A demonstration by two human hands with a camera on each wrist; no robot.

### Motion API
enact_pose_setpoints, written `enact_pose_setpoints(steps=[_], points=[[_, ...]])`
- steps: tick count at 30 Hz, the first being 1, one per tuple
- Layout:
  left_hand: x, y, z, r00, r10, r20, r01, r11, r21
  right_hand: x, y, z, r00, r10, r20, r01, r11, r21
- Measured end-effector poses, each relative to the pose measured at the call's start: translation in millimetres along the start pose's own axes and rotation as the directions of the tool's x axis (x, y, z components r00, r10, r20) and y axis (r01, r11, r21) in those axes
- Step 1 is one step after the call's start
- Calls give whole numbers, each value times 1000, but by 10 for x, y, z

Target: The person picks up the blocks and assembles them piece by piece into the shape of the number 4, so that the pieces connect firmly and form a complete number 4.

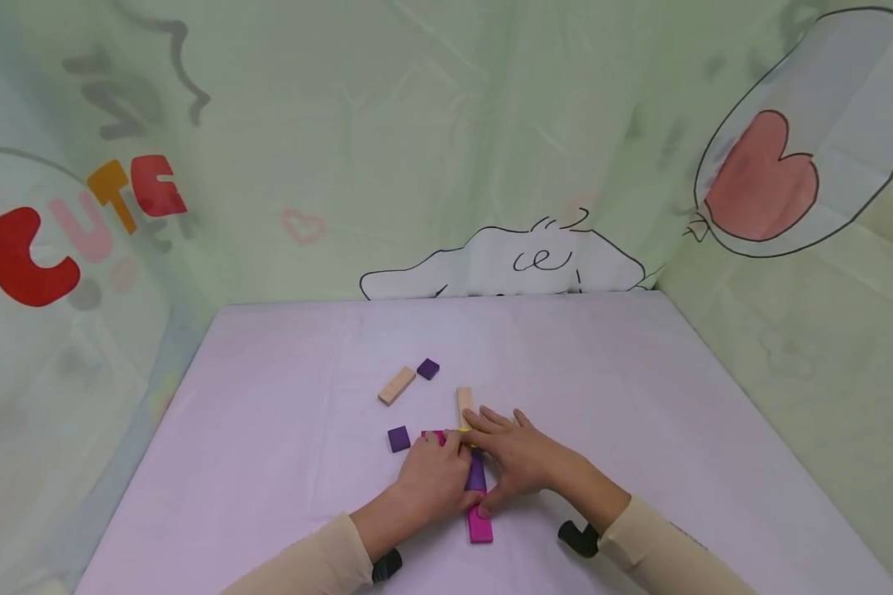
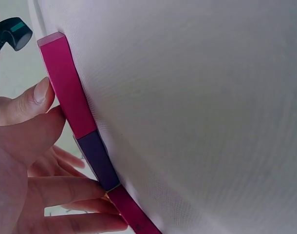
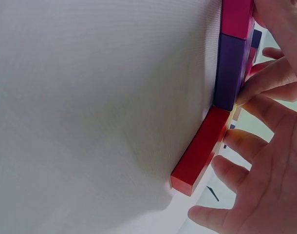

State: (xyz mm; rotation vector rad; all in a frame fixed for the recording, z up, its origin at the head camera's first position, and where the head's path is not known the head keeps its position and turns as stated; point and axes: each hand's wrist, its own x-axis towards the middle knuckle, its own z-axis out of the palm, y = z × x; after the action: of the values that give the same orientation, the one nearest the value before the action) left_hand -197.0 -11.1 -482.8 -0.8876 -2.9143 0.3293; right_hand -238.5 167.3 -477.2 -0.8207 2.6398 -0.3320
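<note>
Wooden blocks lie end to end in a cross shape on the cloth-covered table. A magenta block (image 1: 479, 530) forms the near end, followed by a purple block (image 1: 476, 473). Another magenta block (image 1: 432, 435) points left, and a plain wood block (image 1: 465, 401) points away. A red block (image 3: 199, 151) extends right, hidden under my right hand in the head view; a yellow piece (image 1: 466, 430) shows at the middle. With extended fingers my left hand (image 1: 433, 478) touches the left magenta block and the stem. My right hand (image 1: 524, 454) rests spread over the centre, its thumb at the near magenta block.
Left of the cross lies a loose purple cube (image 1: 398, 439). Farther back are a plain wood block (image 1: 397, 386) and a second purple cube (image 1: 428, 368). Printed fabric walls (image 1: 446, 149) border the table (image 1: 268, 372). Dark wrist devices (image 1: 579, 539) sit under the cuffs.
</note>
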Motion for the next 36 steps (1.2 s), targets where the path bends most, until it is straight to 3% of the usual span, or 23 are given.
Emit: enact_pose_setpoints(steps=[15,20,24,29,36], points=[[9,9,48,1000,-4,-2,4,1000,-13,-5,-33,-52,1000,4,5,-4,1000,-19],[-23,1,115,1000,-13,-14,12,999,-50,8,-15,-19,1000,9,15,-9,1000,-6],[-37,-35,158,1000,-10,17,12,996,-91,21,-3,14,1000,11,17,-11,1000,-19],[-92,-149,160,998,-17,57,26,985,-172,20,-35,15,1000,25,20,-24,999,-40],[-230,-520,74,993,-112,-26,101,961,-257,-17,-73,-35,999,40,15,-39,998,-54]])
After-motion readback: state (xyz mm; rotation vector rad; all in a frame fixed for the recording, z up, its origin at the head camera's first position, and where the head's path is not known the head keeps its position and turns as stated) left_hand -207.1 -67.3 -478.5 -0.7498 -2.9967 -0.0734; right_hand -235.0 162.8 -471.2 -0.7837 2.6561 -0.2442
